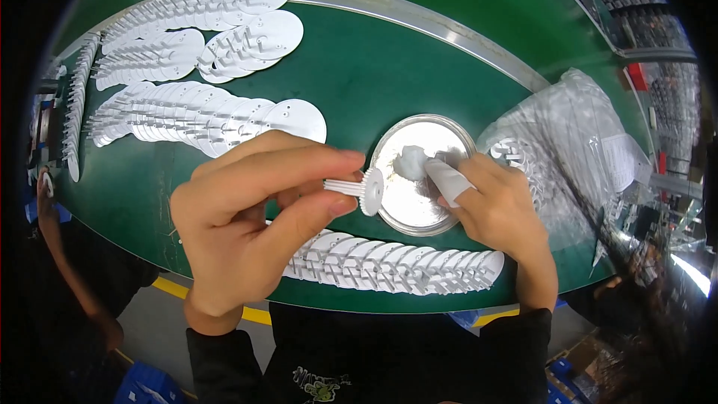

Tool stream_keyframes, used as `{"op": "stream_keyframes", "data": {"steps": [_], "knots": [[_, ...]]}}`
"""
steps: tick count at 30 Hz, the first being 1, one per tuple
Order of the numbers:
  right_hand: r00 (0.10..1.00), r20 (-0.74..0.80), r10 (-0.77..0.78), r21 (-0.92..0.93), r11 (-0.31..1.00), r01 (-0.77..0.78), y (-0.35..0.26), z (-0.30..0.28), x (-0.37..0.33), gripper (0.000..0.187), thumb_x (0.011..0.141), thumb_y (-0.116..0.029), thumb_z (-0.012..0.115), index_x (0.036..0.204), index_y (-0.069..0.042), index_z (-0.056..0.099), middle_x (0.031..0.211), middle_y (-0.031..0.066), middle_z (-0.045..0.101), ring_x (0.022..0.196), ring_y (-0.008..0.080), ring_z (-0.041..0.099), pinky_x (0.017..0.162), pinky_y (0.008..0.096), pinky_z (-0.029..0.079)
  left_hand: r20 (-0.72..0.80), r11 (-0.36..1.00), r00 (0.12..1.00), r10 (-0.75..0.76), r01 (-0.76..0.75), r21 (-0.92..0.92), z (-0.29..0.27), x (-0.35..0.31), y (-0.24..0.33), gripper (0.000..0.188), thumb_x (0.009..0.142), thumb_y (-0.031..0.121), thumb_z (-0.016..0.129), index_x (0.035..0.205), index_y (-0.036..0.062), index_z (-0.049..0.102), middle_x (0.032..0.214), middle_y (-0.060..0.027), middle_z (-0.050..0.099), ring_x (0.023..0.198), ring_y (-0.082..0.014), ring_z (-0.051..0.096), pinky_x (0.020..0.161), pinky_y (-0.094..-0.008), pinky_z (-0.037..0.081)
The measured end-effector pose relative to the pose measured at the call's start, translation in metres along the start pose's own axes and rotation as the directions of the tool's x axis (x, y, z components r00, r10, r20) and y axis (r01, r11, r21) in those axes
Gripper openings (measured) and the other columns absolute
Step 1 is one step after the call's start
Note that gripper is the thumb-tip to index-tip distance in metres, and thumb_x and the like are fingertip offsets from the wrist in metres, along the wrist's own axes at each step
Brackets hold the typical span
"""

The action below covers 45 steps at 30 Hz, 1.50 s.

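Between thumb and fingertips, my left hand holds a small white plastic gear by its ridged shaft, with the toothed wheel facing right. A round metal tin stands just beyond it, with a lump of whitish, translucent grease inside. My right hand reaches over the tin's right side. Its covered finger, in a white finger cot, points down at the grease; the other fingers are bent and partly hidden. I see nothing held in that hand.
Overlapping white discs with pegs line the front edge; more disc rows lie at left. A clear plastic bag with white parts stands right of the tin. A metal rail runs behind. Another person's arm shows at far left.
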State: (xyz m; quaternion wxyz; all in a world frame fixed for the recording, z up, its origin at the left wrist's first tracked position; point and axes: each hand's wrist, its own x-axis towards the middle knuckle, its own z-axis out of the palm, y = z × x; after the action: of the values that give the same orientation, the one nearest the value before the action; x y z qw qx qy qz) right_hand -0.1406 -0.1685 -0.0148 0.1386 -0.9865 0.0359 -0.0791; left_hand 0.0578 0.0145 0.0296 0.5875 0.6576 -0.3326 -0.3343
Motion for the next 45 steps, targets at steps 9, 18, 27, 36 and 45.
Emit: {"op": "stream_keyframes", "data": {"steps": [9, 18, 27, 36, 45], "knots": [[0.969, -0.038, 0.242, 0.859, 0.503, -0.092, -0.021, -0.03, -0.013, 0.025, 0.085, -0.003, 0.062, 0.11, 0.003, 0.065, 0.095, 0.0136, 0.068, 0.083, 0.0175, 0.066, 0.071, 0.0264, 0.049, 0.105, 0.783, 0.807, 0.581, -0.589, 0.198, 0.03, -0.005, -0.032, 0.02, 0.072, -0.004, 0.074, 0.091, 0.0007, 0.068, 0.081, -0.0095, 0.066, 0.062, -0.0192, 0.058, 0.051, -0.0261, 0.043], [0.954, -0.144, 0.262, 0.82, 0.571, -0.033, -0.051, -0.034, -0.011, 0.024, 0.086, 0.0, 0.06, 0.11, 0.003, 0.065, 0.094, 0.0131, 0.068, 0.077, 0.0149, 0.064, 0.066, 0.025, 0.049, 0.117, 0.778, 0.794, 0.597, -0.608, 0.156, 0.042, -0.014, -0.03, 0.017, 0.074, -0.004, 0.072, 0.091, -0.0017, 0.066, 0.073, -0.0096, 0.065, 0.057, -0.0198, 0.056, 0.049, -0.0278, 0.041], [0.947, -0.209, 0.244, 0.788, 0.615, 0.016, -0.054, -0.03, -0.009, 0.026, 0.086, 0.0, 0.06, 0.112, 0.001, 0.064, 0.091, 0.0118, 0.067, 0.074, 0.0156, 0.064, 0.065, 0.0252, 0.048, 0.129, 0.75, 0.768, 0.627, -0.64, 0.168, 0.045, -0.015, -0.032, 0.017, 0.073, -0.003, 0.072, 0.089, -0.0026, 0.066, 0.073, -0.0103, 0.065, 0.056, -0.0209, 0.055, 0.049, -0.0284, 0.042], [0.941, -0.01, 0.339, 0.904, 0.405, -0.136, -0.053, -0.026, -0.016, 0.025, 0.091, -0.006, 0.058, 0.114, 0.0, 0.065, 0.098, 0.0074, 0.069, 0.083, 0.0091, 0.061, 0.072, 0.0239, 0.048, 0.14, 0.676, 0.694, 0.707, -0.72, 0.156, 0.043, -0.014, -0.032, 0.018, 0.07, -0.004, 0.075, 0.087, -0.0029, 0.067, 0.08, -0.0141, 0.069, 0.061, -0.0228, 0.062, 0.052, -0.027, 0.046], [0.924, 0.124, 0.362, 0.954, 0.213, -0.211, -0.052, -0.026, -0.018, 0.025, 0.093, -0.009, 0.058, 0.114, 0.001, 0.065, 0.1, 0.0047, 0.068, 0.09, 0.0081, 0.059, 0.078, 0.0231, 0.047, 0.154, 0.695, 0.704, 0.693, -0.709, 0.116, 0.042, -0.016, -0.036, 0.016, 0.072, -0.003, 0.074, 0.087, -0.0017, 0.067, 0.082, -0.013, 0.07, 0.062, -0.0231, 0.065, 0.054, -0.0279, 0.05]]}}
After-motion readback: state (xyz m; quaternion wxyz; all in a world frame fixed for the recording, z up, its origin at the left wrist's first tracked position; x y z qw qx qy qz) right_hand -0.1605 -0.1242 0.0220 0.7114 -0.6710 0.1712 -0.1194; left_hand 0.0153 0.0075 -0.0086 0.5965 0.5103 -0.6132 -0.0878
